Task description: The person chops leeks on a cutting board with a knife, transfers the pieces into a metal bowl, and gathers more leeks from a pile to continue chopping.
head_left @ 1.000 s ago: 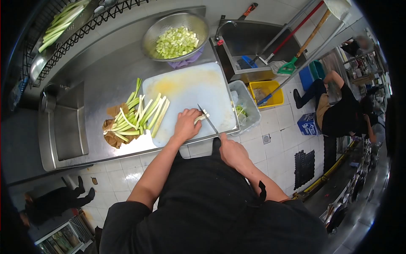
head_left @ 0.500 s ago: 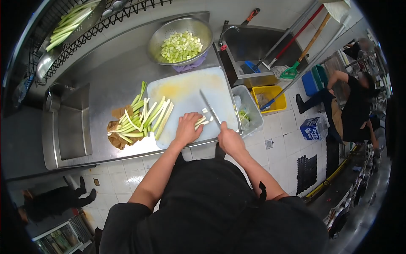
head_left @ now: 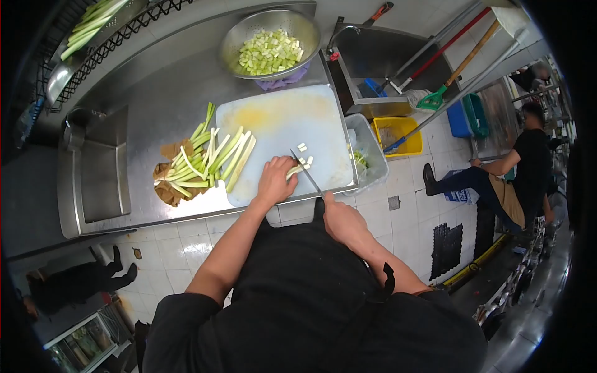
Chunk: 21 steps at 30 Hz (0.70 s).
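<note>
My left hand (head_left: 275,179) presses a short celery stalk (head_left: 293,172) onto the white cutting board (head_left: 280,112), its fingers closed over it. Gripped by the handle in my right hand (head_left: 342,219), a knife (head_left: 304,168) has its blade at the stalk's cut end. Small cut celery pieces (head_left: 303,147) lie just beyond and beside the blade. Left of my left hand, long celery stalks (head_left: 202,163) are piled partly on the board and partly on crumpled brown material (head_left: 166,194).
A metal colander (head_left: 229,53) of chopped celery stands behind the board. Right of the counter are a sink (head_left: 398,56), a clear bin (head_left: 372,171), a yellow bucket (head_left: 407,146) and long-handled tools. One person (head_left: 528,161) is at the right, another (head_left: 74,283) at the lower left.
The knife has moved left against the held celery, from a spot apart on its right. The person at the right has shifted position, one leg now in front of the blue box.
</note>
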{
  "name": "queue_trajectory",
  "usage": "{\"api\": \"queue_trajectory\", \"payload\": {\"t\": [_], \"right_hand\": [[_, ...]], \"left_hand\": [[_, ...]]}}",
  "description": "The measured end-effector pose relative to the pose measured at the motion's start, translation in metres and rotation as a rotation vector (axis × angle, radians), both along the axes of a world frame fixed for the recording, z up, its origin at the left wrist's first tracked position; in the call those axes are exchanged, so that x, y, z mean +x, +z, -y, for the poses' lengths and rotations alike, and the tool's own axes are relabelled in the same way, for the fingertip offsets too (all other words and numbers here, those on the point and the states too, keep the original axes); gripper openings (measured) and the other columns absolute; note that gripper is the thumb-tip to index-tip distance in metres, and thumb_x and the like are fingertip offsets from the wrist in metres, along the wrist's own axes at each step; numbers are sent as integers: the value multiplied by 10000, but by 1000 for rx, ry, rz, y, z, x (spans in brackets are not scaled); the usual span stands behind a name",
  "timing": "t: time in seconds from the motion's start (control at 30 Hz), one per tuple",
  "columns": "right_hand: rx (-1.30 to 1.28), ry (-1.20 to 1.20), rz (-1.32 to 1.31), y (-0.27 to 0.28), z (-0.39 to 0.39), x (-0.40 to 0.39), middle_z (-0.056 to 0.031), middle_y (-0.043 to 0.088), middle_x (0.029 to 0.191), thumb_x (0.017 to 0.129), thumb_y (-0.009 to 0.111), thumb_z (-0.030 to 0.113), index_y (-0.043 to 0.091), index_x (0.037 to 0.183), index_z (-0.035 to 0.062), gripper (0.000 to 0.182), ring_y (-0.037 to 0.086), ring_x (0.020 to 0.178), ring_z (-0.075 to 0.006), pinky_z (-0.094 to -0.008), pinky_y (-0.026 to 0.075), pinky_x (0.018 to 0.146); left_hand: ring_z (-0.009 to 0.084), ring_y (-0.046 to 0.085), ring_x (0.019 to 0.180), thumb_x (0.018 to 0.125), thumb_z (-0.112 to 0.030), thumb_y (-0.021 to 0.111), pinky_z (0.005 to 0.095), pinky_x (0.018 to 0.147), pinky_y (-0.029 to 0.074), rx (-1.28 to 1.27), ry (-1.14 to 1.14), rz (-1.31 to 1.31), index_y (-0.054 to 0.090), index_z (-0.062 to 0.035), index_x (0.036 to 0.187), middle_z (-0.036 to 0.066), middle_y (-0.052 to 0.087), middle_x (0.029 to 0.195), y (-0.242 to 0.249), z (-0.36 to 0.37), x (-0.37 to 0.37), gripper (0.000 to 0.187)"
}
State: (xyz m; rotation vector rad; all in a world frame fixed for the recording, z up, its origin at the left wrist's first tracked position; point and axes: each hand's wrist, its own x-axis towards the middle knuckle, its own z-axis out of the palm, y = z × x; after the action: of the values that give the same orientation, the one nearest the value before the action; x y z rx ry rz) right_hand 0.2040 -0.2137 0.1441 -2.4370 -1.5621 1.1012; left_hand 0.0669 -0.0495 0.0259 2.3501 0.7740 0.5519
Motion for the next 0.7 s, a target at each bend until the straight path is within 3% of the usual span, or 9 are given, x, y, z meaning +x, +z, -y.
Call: {"api": "queue_trajectory", "payload": {"t": [0.23,0.4,0.6,0.7], "right_hand": [[190,-15,-8,-57,-43,0,-312,688,849,930,497,64,449,1068,-32,174,684,840,-495,-595,520,740],[150,15,-11,-29,-39,7,-303,688,818,934,522,79,451,1059,-28,179,683,807,-492,-587,522,730],[58,58,-40,7,-11,1,-306,688,840,931,499,63,458,1071,-30,172,682,836,-493,-590,518,742],[24,44,-36,-8,-9,-1,-310,686,850,930,484,55,460,1086,-30,179,678,849,-499,-599,513,746]], "left_hand": [[326,573,1080,804,-118,701,429,927,433,-26,4,-11,652,-58,1092,98,654,1110,-1,-1,-1,299],[326,561,1072,786,-138,707,432,941,424,-13,63,-28,641,-58,1101,96,638,1118,22,4,-7,331],[329,561,1069,786,-128,694,433,944,423,-40,34,-8,648,-47,1067,101,636,1114,3,-1,-13,295],[337,565,1061,783,-108,694,444,941,429,-42,42,41,648,-37,1048,109,639,1100,-5,1,-13,279]]}}
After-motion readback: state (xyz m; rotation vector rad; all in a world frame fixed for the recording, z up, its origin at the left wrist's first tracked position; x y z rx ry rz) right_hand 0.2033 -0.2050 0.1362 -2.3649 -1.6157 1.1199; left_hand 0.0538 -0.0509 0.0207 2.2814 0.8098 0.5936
